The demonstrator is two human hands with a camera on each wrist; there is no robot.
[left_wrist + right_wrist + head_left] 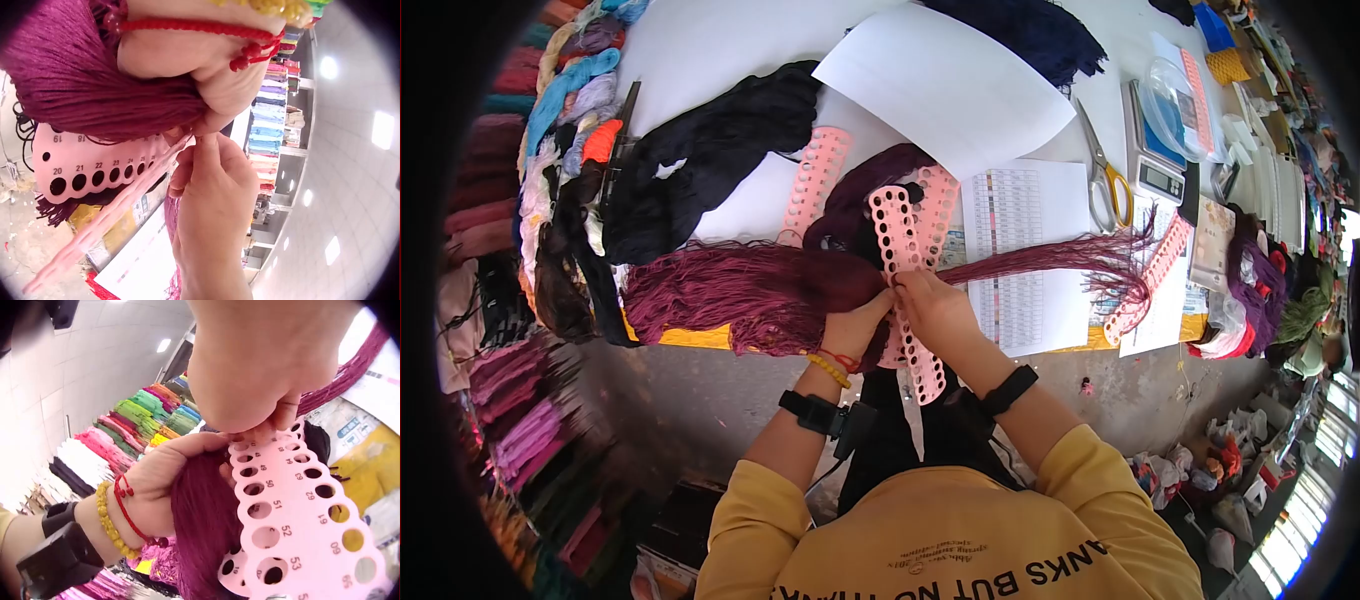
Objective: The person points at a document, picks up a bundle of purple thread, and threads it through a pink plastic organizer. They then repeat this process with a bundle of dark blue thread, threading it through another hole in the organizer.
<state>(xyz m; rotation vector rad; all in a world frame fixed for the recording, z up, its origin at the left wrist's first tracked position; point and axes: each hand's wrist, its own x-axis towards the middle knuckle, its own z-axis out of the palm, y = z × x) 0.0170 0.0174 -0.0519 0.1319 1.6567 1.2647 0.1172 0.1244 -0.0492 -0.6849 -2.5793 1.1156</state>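
Note:
My left hand [852, 328] grips a thick bundle of burgundy thread [750, 285], which fans out to the left over the table's front edge. Close beside it, my right hand [937, 308] pinches at the edge of a long pink thread card [290, 506] with numbered holes down both sides. The two hands' fingertips meet at that card. A second pink numbered card [47, 164] lies behind it, partly hidden by the bundle. Thinner burgundy strands [1040, 260] trail right from behind the card. The exact strand at the fingertips is hidden.
More pink cards [815, 180] lie on the white table beside black thread [720, 150] and a blank paper sheet [950, 85]. Printed charts [1020, 300], scissors [1112, 185] and a scale [1155, 180] are to the right. Coloured skeins [585, 75] line the left.

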